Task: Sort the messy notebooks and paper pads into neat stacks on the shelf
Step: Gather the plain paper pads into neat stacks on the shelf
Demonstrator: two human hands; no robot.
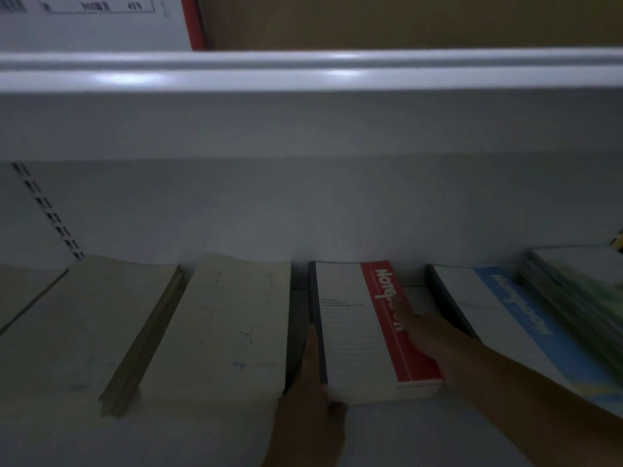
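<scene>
Shelf [438, 433]: white metal, dimly lit; it is carrying a row of stacks that are lying flat against the back panel [303, 214]
Red-and-white notebook stack [350, 338]: lying at the middle of the row, spine to the left, red "Notebook" band along its right side; both hands are bracketing it
Left hand [310, 416]: reaching in from the near edge; its fingers [312, 348] are lying straight and released along the stack's left side, while the thumb is pressing the near left corner
Right hand [424, 332]: coming in from the right, palm against the stack's right side, fingertips lying over the red band; blur is hiding whether they are grasping, so I cannot tell
Cream paper pads [229, 332]: two thick piles sitting left of the red stack, the nearer one just beside the left hand
Blue-and-white notebook stack [499, 318]: lying right of the right forearm
Green stack [573, 291]: at the far right, overlapping the blue one; too blurred to read
Upper shelf edge [303, 75]: running across above; a cardboard box [404, 18] is standing on it
</scene>
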